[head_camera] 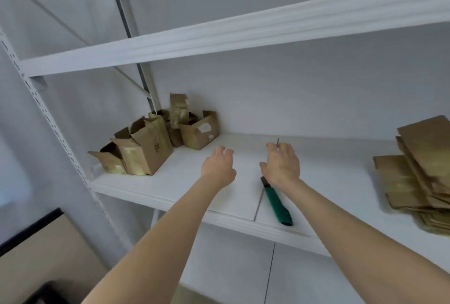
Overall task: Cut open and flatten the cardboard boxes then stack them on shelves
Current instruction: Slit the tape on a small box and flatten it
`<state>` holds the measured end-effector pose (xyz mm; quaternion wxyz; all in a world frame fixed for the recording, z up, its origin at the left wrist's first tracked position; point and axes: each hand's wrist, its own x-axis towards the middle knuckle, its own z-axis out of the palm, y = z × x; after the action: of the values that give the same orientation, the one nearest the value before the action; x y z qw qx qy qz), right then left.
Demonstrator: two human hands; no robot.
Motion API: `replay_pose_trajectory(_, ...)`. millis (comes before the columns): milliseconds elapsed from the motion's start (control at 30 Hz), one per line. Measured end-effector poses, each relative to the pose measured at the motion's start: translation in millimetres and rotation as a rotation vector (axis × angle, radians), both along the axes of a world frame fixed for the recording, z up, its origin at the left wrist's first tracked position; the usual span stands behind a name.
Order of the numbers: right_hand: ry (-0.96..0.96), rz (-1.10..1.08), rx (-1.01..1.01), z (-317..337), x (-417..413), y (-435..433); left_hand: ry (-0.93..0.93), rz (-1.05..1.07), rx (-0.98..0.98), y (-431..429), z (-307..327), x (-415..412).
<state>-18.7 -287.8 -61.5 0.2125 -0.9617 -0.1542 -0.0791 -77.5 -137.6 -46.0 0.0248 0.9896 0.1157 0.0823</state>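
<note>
between boxes, the left hand (219, 165) and right hand (282, 165) hover empty, fingers loosely spread, over the shelf (185, 182), so next likely comes fetching an uncut box (146, 150) from the left rear cluster, then the green cutter (277, 202) lying below the right wrist.

Beige black-edged panel (36, 252) — white wall (292, 99).

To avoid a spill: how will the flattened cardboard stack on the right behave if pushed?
The flattened cardboard stack looks fanned and uneven, so the top sheets would probably slide rather than move together. Each sheet seems thin, so likely light and bendy.
</note>
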Motion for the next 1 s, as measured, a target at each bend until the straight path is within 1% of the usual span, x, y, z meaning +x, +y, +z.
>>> replay_pose_trajectory(133,-0.001,0.048,-0.011,-5.7,1.4,76.6,0.004,0.063,-0.036,80.7,-6.1,-1.6)
replay_pose_trajectory(267,-0.009,0.078,-0.03,-12.2,18.4,142.2,0.005,0.085,-0.057,140.7,-17.6,15.4)
replay_pose_trajectory(433,-0.019,0.096,-0.09,-20.8,60.8,216.6,-0.034,0.11,0.02,200.8,-26.1,58.3)
replay_pose_trajectory(567,-0.042,0.1,-0.094,-24.0,103.3,265.3,-0.004,0.109,0.03,243.2,-26.7,100.1)
replay_pose_trajectory(633,-0.035,0.099,-0.092,-24.3,122.6,284.6,-0.026,0.098,0.014,262.4,-25.5,119.4)
replay_pose_trajectory(733,-0.016,0.101,-0.071,-21.1,145.0,309.6,-0.105,0.084,-0.028,284.8,-21.8,146.4)
replay_pose_trajectory(800,0.053,0.104,0.023,-16.7,159.9,326.7,-0.161,0.089,-0.147,295.8,-20.9,164.6)
replay_pose_trajectory(900,0.189,0.089,0.324,-3.7,183.7,354.3,-0.298,0.137,-0.472,308.2,-12.9,191.6)
replay_pose_trajectory(1000,0.279,0.102,0.604,15.7,202.6,382.3,-0.46,0.144,-0.701,326.8,3.3,215.0)
